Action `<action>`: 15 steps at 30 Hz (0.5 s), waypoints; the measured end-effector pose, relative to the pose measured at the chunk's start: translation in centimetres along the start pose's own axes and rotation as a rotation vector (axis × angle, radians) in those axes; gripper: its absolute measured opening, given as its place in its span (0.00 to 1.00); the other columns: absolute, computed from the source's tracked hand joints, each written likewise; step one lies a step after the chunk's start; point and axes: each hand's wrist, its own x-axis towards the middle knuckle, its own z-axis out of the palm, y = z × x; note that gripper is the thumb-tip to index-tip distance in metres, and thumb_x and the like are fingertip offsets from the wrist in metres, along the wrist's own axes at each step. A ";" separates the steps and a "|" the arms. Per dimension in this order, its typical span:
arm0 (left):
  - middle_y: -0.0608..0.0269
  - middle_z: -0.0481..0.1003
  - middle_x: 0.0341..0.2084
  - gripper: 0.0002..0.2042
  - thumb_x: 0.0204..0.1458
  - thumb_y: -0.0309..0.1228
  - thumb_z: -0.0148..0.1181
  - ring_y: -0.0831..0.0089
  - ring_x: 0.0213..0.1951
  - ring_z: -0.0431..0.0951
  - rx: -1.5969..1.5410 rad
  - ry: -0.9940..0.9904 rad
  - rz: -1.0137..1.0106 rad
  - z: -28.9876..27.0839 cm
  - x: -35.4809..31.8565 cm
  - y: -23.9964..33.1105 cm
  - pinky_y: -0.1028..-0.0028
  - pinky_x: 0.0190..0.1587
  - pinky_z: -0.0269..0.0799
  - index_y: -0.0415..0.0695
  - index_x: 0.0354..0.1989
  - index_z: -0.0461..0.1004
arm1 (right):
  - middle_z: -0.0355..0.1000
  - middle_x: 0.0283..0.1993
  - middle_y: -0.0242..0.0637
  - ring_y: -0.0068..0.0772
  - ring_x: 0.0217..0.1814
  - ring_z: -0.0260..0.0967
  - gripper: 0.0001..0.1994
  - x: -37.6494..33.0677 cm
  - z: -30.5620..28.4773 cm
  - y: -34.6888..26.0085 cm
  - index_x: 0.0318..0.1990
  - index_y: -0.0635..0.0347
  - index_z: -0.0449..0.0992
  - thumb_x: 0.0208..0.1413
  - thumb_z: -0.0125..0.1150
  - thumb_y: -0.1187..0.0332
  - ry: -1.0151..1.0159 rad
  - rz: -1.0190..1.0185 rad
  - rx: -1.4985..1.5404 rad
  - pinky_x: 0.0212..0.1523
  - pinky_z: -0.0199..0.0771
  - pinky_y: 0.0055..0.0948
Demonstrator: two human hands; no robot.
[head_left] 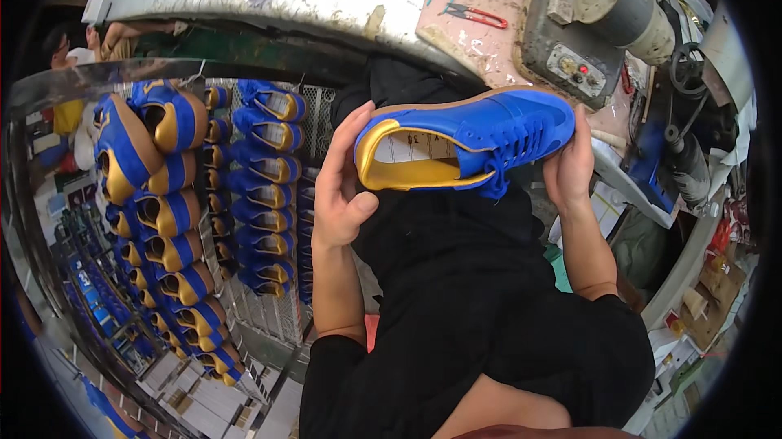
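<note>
Rows of racked blue-and-gold shoes [183,215] fill the workshop's left. The left hand [340,178] cups the heel of a lone blue shoe [468,125] above the lap; the right hand [572,164] presses its toe, presumably to steady it, opening facing the wearer. A grimy machine [615,7] crowds the far right.

Racked shoes [173,215] sit left of the held shoe [481,131], snips [489,19] on the worktop [446,30] beyond.

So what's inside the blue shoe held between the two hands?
The blue shoe shows gold lining and a pale insole with dark markings. The front of its interior is covered by the laced upper, so anything there can't be seen.
</note>
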 end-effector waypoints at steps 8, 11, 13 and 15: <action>0.46 0.60 0.66 0.42 0.45 0.37 0.70 0.58 0.67 0.63 -0.039 0.036 -0.010 -1.2 -1.3 -0.6 0.63 0.68 0.56 0.30 0.68 0.58 | 0.74 0.24 0.33 0.27 0.19 0.67 0.25 0.6 0.6 1.6 0.42 0.57 0.75 0.71 0.36 0.47 -0.070 0.297 -0.058 0.21 0.67 0.28; 0.46 0.61 0.65 0.41 0.46 0.35 0.70 0.59 0.66 0.63 -0.022 0.024 -0.012 -1.3 -1.2 -1.0 0.64 0.68 0.58 0.30 0.67 0.58 | 0.74 0.25 0.33 0.27 0.19 0.67 0.25 0.7 0.8 2.4 0.41 0.57 0.74 0.71 0.36 0.47 -0.013 0.313 -0.069 0.21 0.66 0.28; 0.48 0.62 0.63 0.40 0.46 0.34 0.70 0.60 0.65 0.64 -0.035 0.040 -0.026 -1.2 -1.1 -1.1 0.65 0.66 0.59 0.30 0.67 0.59 | 0.73 0.23 0.34 0.27 0.19 0.66 0.25 0.7 0.5 2.7 0.37 0.56 0.74 0.70 0.36 0.46 -0.020 0.359 -0.061 0.21 0.66 0.28; 0.49 0.64 0.61 0.40 0.46 0.34 0.71 0.62 0.63 0.66 -0.042 0.055 -0.025 -1.2 -1.0 -1.2 0.66 0.64 0.62 0.30 0.66 0.59 | 0.72 0.21 0.34 0.27 0.18 0.66 0.26 0.8 0.2 2.9 0.34 0.55 0.74 0.70 0.37 0.46 -0.064 0.395 -0.049 0.21 0.66 0.28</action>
